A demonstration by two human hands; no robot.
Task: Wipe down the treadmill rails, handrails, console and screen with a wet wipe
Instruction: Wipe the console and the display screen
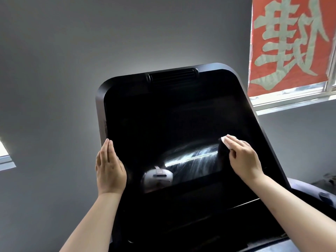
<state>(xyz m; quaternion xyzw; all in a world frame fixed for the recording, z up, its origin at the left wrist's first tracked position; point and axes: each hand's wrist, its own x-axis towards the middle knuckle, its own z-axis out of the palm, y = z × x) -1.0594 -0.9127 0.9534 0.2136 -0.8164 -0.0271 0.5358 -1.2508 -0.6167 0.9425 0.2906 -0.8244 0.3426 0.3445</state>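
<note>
The treadmill's large black screen (163, 124) fills the middle of the head view, tilted back toward me. My right hand (243, 159) presses a small folded white wet wipe (281, 143) flat against the screen's lower right part, fingers straight over it. Pale wet streaks (196, 159) arc across the glass to the left of the wipe. My left hand (110, 166) rests flat with straight fingers on the screen's left edge. The dark console (200, 220) runs below the screen.
A grey wall stands behind the screen. A window with a red banner (289, 42) bearing a large pale character is at the upper right. Another window edge (5, 157) shows at the far left. A vent slot (172, 77) sits at the screen's top.
</note>
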